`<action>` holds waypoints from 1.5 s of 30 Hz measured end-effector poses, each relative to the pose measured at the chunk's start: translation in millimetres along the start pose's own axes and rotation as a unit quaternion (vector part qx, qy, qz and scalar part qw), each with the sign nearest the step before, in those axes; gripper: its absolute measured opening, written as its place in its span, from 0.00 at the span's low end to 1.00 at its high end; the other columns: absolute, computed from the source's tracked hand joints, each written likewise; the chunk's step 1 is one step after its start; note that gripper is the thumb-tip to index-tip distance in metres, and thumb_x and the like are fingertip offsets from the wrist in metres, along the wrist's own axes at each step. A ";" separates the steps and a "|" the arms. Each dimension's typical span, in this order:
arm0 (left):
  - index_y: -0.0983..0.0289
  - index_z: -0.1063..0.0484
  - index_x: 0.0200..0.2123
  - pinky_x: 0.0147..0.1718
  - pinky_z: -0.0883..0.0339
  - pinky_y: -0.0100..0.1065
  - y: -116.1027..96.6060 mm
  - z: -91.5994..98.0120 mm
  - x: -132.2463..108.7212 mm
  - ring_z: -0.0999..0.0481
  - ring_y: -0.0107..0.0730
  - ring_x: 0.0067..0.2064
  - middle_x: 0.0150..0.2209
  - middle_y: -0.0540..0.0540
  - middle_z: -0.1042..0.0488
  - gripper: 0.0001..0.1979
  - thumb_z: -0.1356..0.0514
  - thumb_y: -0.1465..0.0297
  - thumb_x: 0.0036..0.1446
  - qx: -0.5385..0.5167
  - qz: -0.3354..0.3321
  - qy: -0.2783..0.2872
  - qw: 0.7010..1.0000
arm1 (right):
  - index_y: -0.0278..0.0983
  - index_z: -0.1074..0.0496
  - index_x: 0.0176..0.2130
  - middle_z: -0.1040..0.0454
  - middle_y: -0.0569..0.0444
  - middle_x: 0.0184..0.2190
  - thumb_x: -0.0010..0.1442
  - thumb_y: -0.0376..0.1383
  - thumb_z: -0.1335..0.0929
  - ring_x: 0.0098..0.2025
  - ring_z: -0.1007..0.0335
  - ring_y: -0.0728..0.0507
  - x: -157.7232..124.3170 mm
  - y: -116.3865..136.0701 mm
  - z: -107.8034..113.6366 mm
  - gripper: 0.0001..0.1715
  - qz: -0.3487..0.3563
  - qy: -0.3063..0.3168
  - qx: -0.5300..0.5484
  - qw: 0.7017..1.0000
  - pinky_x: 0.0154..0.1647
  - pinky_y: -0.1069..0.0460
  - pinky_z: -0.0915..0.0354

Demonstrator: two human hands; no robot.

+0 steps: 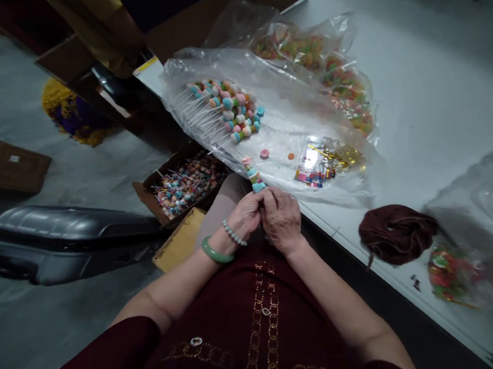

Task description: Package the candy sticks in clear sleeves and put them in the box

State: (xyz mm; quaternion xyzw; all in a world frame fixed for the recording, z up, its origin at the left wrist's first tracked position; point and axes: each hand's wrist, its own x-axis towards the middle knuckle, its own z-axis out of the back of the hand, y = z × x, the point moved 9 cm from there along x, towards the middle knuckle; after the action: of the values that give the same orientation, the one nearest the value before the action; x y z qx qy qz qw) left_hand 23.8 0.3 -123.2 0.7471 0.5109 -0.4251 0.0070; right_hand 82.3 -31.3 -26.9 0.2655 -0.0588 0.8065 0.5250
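Observation:
My left hand (244,212), with a bead bracelet and a green bangle on its wrist, is closed on the near end of a candy skewer (254,175). Pastel pieces of the skewer point away from me, over the table edge. Pressed against the left fingertips, my right hand (282,216) is also closed; whatever its fingers pinch is hidden. Beyond them, a pile of candy skewers (232,109) with white sticks lies on clear plastic (275,164). Loose candies, a pink ring (264,153) and an orange one (291,156), sit nearby. Right of these is a packet of shiny gold ties (332,158).
Bags of gummy candy (348,95) lie at the back of the white table (430,110). A dark red cloth pouch (395,232) and another candy bag (455,274) are on the right. Below left stand an open carton of wrapped candies (189,184) and a grey suitcase (64,241).

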 end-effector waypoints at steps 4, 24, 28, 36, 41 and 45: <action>0.70 0.25 0.31 0.46 0.31 0.27 12.9 -14.7 -9.1 0.25 0.24 0.35 0.32 0.54 0.24 0.06 0.42 0.79 0.57 -0.025 0.073 0.022 0.997 | 0.35 0.29 0.48 0.25 0.45 0.38 0.68 0.31 0.40 0.36 0.33 0.42 5.0 -5.0 -2.2 0.13 -0.006 -0.022 -0.003 1.000 0.38 0.46 0.40; 0.69 0.23 0.27 0.34 0.32 0.30 5.5 -27.1 -31.1 0.26 0.29 0.30 0.28 0.57 0.23 0.13 0.31 0.63 0.48 0.343 -0.033 0.181 0.921 | 0.41 0.27 0.40 0.23 0.54 0.38 0.50 0.41 0.29 0.32 0.29 0.47 -29.4 -77.6 -12.9 0.15 -0.420 0.007 0.562 0.712 0.27 0.54 0.33; 0.68 0.27 0.23 0.21 0.39 0.29 25.6 -27.3 -34.7 0.32 0.26 0.19 0.19 0.53 0.29 0.17 0.31 0.58 0.46 0.369 0.022 0.159 0.916 | 0.39 0.31 0.36 0.25 0.57 0.28 0.50 0.42 0.29 0.23 0.33 0.50 -19.4 -80.7 -24.2 0.14 -0.464 -0.040 0.628 0.623 0.24 0.54 0.35; 0.64 0.33 0.24 0.17 0.53 0.23 -32.1 -2.4 -28.4 0.45 0.17 0.18 0.17 0.44 0.40 0.14 0.34 0.61 0.49 0.333 -0.207 0.015 0.920 | 0.38 0.27 0.32 0.26 0.50 0.32 0.62 0.41 0.38 0.37 0.31 0.43 35.3 -159.0 0.3 0.15 -0.388 0.009 0.197 0.900 0.38 0.51 0.36; 0.62 0.38 0.24 0.13 0.61 0.24 -21.1 1.4 -23.8 0.53 0.16 0.14 0.14 0.40 0.47 0.15 0.36 0.60 0.48 0.254 -0.101 0.039 0.961 | 0.34 0.22 0.35 0.25 0.40 0.39 0.56 0.32 0.37 0.41 0.30 0.37 50.4 -199.4 -14.7 0.14 -0.368 0.114 -0.027 0.922 0.40 0.46 0.37; 0.62 0.39 0.22 0.12 0.62 0.23 -28.8 5.6 -24.8 0.53 0.16 0.13 0.13 0.40 0.49 0.14 0.38 0.61 0.47 0.225 -0.096 0.013 0.969 | 0.37 0.21 0.35 0.23 0.46 0.37 0.54 0.32 0.37 0.40 0.30 0.40 45.4 -213.0 -17.2 0.15 -0.356 0.106 0.026 0.928 0.40 0.48 0.38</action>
State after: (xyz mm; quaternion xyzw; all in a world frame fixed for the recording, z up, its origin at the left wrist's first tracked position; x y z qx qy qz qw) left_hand -4.8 -7.1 -98.6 0.6821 0.4718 -0.5182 -0.2090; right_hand 249.1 106.3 -58.5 0.1957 0.1169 0.5913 0.7735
